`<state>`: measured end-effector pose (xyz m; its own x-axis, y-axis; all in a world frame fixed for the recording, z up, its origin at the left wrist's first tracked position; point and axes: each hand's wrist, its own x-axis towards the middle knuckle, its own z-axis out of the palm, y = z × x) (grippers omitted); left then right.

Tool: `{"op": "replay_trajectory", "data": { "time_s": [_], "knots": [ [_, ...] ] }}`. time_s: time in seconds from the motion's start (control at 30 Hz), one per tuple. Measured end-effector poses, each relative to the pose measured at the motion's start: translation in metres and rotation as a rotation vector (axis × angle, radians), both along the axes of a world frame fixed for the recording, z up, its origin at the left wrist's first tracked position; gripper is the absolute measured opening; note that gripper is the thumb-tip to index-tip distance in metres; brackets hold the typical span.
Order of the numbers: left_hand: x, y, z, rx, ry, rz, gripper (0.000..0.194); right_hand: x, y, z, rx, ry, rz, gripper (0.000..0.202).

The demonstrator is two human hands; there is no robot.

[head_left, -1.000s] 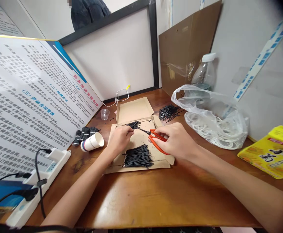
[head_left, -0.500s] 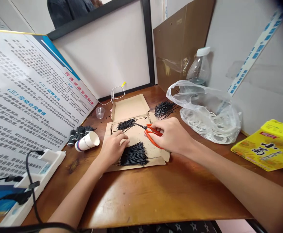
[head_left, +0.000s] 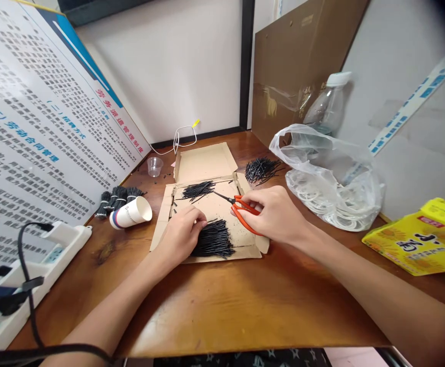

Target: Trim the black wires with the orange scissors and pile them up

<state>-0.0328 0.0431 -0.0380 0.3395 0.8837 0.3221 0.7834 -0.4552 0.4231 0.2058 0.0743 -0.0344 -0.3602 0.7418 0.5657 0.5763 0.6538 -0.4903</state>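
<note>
My right hand (head_left: 276,214) is closed round the red handles of a pair of scissors (head_left: 247,216), whose dark blades point left over the flattened cardboard box (head_left: 207,158). My left hand (head_left: 182,232) has its fingers pinched together at the upper left edge of the larger bundle of black strips (head_left: 214,239); whatever is between the fingertips is too small to make out. A smaller bunch of black strips (head_left: 198,190) lies on the cardboard just beyond my left hand, left of the blade tips.
A black pile (head_left: 261,169) lies right of the cardboard. Farther right are a plastic bag of white loops (head_left: 329,199), a bottle (head_left: 327,104) and a yellow packet (head_left: 419,237). Leftward are a tipped paper cup (head_left: 131,213), tied black bundles (head_left: 117,199), a clear cup (head_left: 155,166) and a power strip (head_left: 50,270).
The view has shifted a little. My left hand's fingers have drawn together into a pinch by the larger bundle. The scissors stay in my right hand, in nearly the same place.
</note>
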Motion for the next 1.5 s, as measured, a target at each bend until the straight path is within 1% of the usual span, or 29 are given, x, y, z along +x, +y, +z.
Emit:
{"op": "replay_trajectory", "data": {
  "time_s": [0.13,0.23,0.37,0.57,0.67,0.87,0.97,1.17,1.33,1.5],
  "knots": [
    [0.000,-0.005,0.010,0.025,-0.140,0.058,0.011,-0.001,-0.002,0.000,-0.030,0.028,0.044,0.020],
    [0.000,-0.007,0.013,0.072,-0.188,0.061,0.014,-0.003,-0.004,-0.001,-0.041,0.014,0.064,0.021],
    [0.002,-0.009,0.011,0.125,-0.203,0.007,0.021,-0.006,-0.006,-0.003,-0.035,0.025,0.096,0.024],
    [0.002,-0.011,0.010,0.152,-0.220,-0.016,0.017,-0.009,-0.008,-0.004,-0.037,0.008,0.138,0.025],
    [0.002,-0.012,0.010,0.132,-0.248,-0.012,0.014,-0.011,-0.009,-0.004,-0.036,-0.017,0.147,0.027],
    [0.003,-0.014,0.008,0.048,-0.332,-0.019,0.013,-0.012,-0.012,-0.004,-0.025,-0.013,0.166,0.025],
    [0.004,-0.014,0.007,0.045,-0.364,-0.029,0.011,-0.012,-0.011,-0.005,-0.006,-0.006,0.183,0.026],
    [0.004,-0.013,0.006,0.098,-0.336,-0.039,0.012,-0.012,-0.009,-0.008,0.028,-0.016,0.183,0.029],
    [0.004,-0.012,0.008,0.130,-0.315,-0.049,0.013,-0.011,-0.009,-0.008,0.083,0.001,0.181,0.028],
    [0.003,-0.012,0.008,0.139,-0.324,-0.056,0.012,-0.010,-0.011,-0.005,0.040,0.015,0.174,0.028]
  ]
}}
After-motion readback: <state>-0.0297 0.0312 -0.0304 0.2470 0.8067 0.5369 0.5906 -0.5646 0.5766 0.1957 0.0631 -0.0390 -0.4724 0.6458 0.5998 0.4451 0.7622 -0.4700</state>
